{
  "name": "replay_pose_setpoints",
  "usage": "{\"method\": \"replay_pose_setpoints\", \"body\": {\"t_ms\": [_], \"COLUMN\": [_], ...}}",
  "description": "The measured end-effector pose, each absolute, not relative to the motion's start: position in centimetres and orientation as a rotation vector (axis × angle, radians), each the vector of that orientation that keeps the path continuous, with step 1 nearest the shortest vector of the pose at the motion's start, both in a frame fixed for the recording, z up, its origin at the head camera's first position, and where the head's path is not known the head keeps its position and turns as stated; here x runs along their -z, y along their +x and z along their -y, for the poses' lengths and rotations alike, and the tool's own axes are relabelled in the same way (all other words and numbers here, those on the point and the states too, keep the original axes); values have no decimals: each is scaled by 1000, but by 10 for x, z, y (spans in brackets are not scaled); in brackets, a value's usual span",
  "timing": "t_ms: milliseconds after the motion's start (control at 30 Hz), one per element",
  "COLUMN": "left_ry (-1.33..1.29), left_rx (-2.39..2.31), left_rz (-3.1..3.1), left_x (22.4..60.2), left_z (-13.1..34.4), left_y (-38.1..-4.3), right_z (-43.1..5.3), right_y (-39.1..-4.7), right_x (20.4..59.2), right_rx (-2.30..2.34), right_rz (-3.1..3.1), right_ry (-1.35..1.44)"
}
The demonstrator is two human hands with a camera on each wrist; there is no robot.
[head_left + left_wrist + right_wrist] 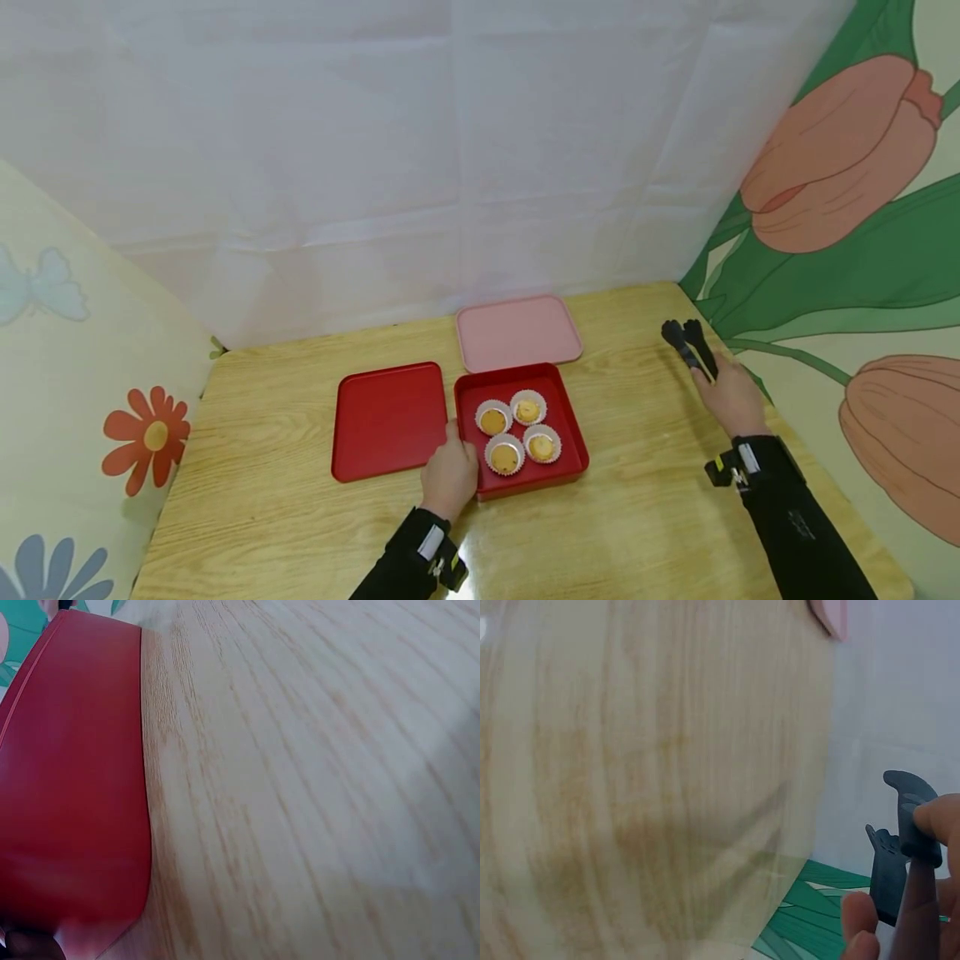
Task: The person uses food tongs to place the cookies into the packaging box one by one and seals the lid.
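Note:
In the head view, a red square box [566, 462] holds several small baked treats in white paper cups [505, 456]. My left hand [448, 479] holds the box at its near left corner, one finger lying along the left side. The left wrist view shows the box's smooth red wall [75, 765], with a dark fingertip [34, 945] at the bottom corner. Off to the right, my right hand [733, 396] grips a pair of tongs [688, 342] with dark heads raised above the table. The tong heads [889, 874] stand apart in the right wrist view.
A flat red lid or tray [390, 421] lies left of the box. Behind it is a pink tray [517, 333] near the back edge. The wooden table [262, 500] meets a white sheet [337, 167] at the back and painted walls at both sides.

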State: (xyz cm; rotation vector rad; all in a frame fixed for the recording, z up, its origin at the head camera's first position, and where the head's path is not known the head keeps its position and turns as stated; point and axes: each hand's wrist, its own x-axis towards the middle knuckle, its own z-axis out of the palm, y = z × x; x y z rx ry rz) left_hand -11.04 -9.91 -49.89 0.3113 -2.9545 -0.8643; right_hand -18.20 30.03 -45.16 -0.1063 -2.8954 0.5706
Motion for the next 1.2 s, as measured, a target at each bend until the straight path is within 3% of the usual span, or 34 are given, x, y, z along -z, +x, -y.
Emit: {"method": "replay_pose_setpoints", "body": {"t_ms": [1200], "left_ry": [301], "left_rx": [864], "left_rz": [2947], "left_x": [501], "left_z": [100], "left_y": [-110], "right_z": [-317], "right_y": [-172], "right_x": [487], "right_rx": [-491], "right_rz": [3139], "right_ry": [-137]}}
